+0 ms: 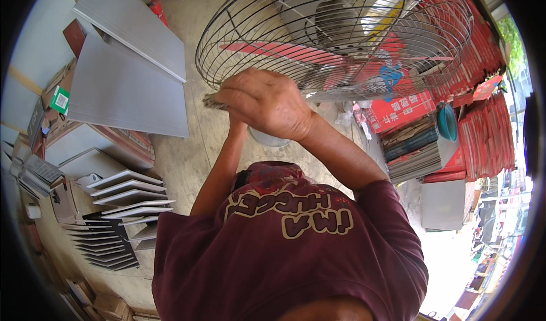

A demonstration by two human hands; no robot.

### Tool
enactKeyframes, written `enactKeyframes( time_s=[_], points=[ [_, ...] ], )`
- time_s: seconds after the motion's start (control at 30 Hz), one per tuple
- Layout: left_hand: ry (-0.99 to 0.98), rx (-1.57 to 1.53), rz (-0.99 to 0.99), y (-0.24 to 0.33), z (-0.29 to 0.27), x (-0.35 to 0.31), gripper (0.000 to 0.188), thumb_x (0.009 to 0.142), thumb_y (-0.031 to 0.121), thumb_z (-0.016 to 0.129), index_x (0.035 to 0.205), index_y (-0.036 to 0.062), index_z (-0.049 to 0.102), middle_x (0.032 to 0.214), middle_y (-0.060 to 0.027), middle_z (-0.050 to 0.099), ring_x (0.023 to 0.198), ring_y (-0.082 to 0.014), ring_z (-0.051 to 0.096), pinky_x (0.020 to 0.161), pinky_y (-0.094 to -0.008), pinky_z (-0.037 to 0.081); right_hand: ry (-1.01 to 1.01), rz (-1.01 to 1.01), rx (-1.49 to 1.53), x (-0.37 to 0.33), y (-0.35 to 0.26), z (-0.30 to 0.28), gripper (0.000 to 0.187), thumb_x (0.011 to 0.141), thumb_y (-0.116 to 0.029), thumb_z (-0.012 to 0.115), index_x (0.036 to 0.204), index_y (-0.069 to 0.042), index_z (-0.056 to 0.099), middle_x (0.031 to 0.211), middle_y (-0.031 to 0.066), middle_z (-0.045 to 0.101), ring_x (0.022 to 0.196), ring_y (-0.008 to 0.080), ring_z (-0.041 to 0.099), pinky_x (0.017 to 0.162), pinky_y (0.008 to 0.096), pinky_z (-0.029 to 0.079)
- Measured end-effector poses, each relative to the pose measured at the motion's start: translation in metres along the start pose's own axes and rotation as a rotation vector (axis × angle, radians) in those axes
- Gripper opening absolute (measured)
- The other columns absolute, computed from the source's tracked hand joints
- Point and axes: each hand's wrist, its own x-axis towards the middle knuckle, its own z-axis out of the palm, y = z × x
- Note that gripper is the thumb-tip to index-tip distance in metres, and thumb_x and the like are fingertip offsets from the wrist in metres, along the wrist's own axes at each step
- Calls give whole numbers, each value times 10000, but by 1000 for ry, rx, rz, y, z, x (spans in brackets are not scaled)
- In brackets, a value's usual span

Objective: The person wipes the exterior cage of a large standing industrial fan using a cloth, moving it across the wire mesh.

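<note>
Fan (341, 43), 1 pc: wire cage, just past R hand (270, 102); contact unclear. R fingers: curled, appear to grip grey wad (215, 102). L hand (238, 122): mostly hidden, grip can't tell. Poss. risks: fingertip thru wire gaps, reaching red blade (273, 50); hard push, fan tips.

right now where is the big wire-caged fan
In the head view, the wire-caged fan spans the upper middle and right, with the right hand at its lower left rim and the large grey panels to its left.
</note>
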Motion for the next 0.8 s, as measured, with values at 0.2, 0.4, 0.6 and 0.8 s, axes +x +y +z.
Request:
enactKeyframes(
  time_s=[0.2,0.4,0.6,0.8],
  points=[
    [34,-230,-24,5,-4,7,171,806,166,657,858,23,579,681,-31,564,530,-92,492,457,-244,363,-9,-150,-54,30,0,-9,257,648,-136,610,901,-94,607,900,13,593,820,176,614,642,278,521],
    [-148,-134,-43,24,2,-29,185,833,180,630,910,18,583,720,-30,576,589,-96,502,522,-249,381,95,-167,-142,47,16,-39,257,642,-141,612,893,-88,605,888,8,590,801,170,604,652,281,518],
    [-240,-148,-10,49,27,-47,192,851,129,569,999,9,596,820,-64,622,656,-124,528,627,-266,422,238,-158,-254,52,32,-76,264,616,-140,643,875,-97,611,857,-1,596,784,172,603,639,288,510],
    [-309,-128,68,66,44,-59,191,850,105,552,998,-7,599,859,-57,618,678,-113,521,634,-257,415,409,-144,-369,49,48,-112,320,560,-133,706,867,-122,620,847,-9,599,790,190,593,654,304,508]
  ],
)
